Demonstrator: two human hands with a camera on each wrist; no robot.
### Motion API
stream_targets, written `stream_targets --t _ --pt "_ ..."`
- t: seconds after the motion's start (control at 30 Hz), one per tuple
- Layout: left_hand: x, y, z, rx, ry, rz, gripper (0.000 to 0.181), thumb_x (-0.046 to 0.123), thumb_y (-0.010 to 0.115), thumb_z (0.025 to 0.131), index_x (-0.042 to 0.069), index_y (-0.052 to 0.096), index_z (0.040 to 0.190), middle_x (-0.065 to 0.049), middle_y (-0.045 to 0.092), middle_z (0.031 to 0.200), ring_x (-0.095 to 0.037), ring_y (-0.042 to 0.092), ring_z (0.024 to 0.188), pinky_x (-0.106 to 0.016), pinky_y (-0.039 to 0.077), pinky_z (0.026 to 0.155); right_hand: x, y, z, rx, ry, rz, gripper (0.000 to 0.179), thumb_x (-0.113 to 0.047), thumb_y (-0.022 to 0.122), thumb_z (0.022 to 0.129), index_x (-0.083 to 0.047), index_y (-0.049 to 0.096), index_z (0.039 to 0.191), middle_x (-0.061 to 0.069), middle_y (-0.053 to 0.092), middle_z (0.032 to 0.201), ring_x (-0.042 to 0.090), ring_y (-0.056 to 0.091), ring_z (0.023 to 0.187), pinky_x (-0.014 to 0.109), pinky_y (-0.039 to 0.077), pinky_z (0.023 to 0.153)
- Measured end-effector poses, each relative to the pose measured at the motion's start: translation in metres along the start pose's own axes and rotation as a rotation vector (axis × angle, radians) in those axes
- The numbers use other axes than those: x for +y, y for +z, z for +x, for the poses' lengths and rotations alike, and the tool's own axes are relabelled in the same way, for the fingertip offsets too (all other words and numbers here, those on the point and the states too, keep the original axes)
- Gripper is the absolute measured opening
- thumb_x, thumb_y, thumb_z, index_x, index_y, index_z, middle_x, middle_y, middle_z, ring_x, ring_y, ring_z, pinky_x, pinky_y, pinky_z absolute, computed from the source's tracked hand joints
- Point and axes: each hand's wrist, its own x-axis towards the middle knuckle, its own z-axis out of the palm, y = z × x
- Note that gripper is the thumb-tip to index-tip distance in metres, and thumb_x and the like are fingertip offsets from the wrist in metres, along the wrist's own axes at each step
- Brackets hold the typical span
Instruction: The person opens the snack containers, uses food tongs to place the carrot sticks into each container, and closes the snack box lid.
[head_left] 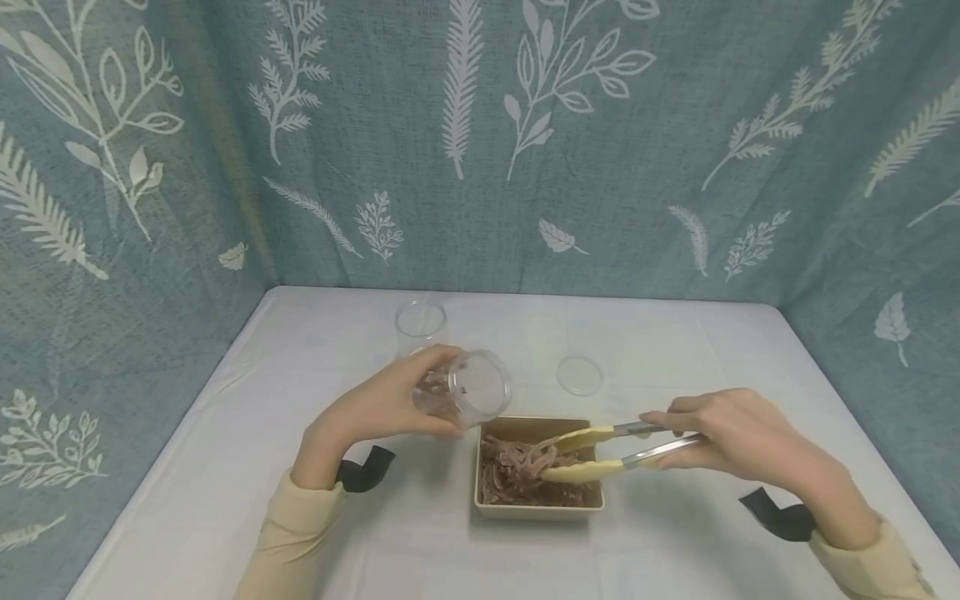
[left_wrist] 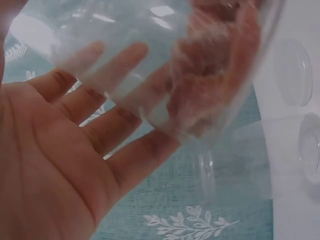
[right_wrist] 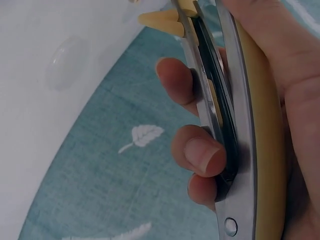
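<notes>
My left hand (head_left: pixel 382 400) grips a clear plastic jar (head_left: pixel 480 387) tilted on its side, its round end toward the right. Reddish-brown meat strips (left_wrist: pixel 210 75) lie inside it in the left wrist view. In my right hand (head_left: pixel 735 433) are metal tongs (right_wrist: pixel 242 125) with yellow tips, the fingers curled round both arms. The tong tips (head_left: pixel 581 472) reach into a tan rectangular box (head_left: pixel 540 512) and stand about a heap of shredded brownish meat (head_left: pixel 517 467). The jar is just above the box's back left corner.
A second clear jar (head_left: pixel 420 321) stands at the back left, partly behind my left hand. A clear round lid (head_left: pixel 580 375) lies flat behind the box. The white tablecloth (head_left: pixel 675 350) ends at a patterned blue-green curtain (head_left: pixel 480 225) at the back and sides.
</notes>
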Motion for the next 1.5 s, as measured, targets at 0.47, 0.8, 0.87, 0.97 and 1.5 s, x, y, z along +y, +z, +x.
stream_targets --t 0.47,0.8,0.87,0.97,1.5 --pt "0.011 0.0 -0.004 -0.004 0.04 0.262 0.083 0.037 0.083 0.065 0.007 0.046 0.133 -0.006 0.051 0.132 -0.024 0.046 0.123 -0.042 0.037 0.105 0.004 -0.015 -0.005 0.02 0.033 0.0 0.046 -0.055 0.074 0.065 -0.028 0.072 0.102 -0.027 0.05 0.071 -0.01 0.026 0.048 0.011 0.024 0.042" --pt "0.017 0.006 -0.005 -0.021 0.089 0.392 0.08 0.038 0.084 0.061 0.015 0.05 0.13 -0.002 0.057 0.117 -0.017 0.051 0.099 -0.037 0.046 0.089 0.005 -0.026 -0.005 0.007 0.036 0.003 0.044 -0.053 0.072 0.069 -0.027 0.071 0.105 -0.029 0.049 0.072 -0.012 0.026 0.048 0.01 0.023 0.044" --pt "0.018 0.009 -0.005 -0.025 0.091 0.406 0.08 0.039 0.084 0.06 0.017 0.051 0.13 -0.002 0.058 0.117 -0.017 0.05 0.099 -0.038 0.045 0.088 0.005 -0.028 -0.005 0.003 0.032 0.003 0.044 -0.052 0.072 0.069 -0.026 0.071 0.104 -0.029 0.048 0.071 -0.011 0.026 0.049 0.01 0.023 0.044" --pt "0.02 0.013 -0.005 -0.025 0.1 0.434 0.081 0.04 0.084 0.059 0.019 0.051 0.13 -0.003 0.057 0.117 -0.017 0.05 0.101 -0.042 0.043 0.09 0.004 -0.031 -0.003 -0.002 0.024 0.003 0.044 -0.052 0.072 0.07 -0.025 0.071 0.104 -0.028 0.051 0.073 -0.011 0.027 0.049 0.011 0.025 0.044" --pt "0.028 0.029 -0.003 -0.049 0.147 0.581 0.084 0.047 0.081 0.061 0.023 0.047 0.134 0.001 0.051 0.116 -0.015 0.046 0.101 -0.038 0.039 0.089 -0.001 -0.048 0.015 -0.059 -0.006 -0.016 0.042 -0.055 0.068 0.071 -0.027 0.072 0.102 -0.026 0.054 0.075 -0.009 0.027 0.049 0.013 0.027 0.044"
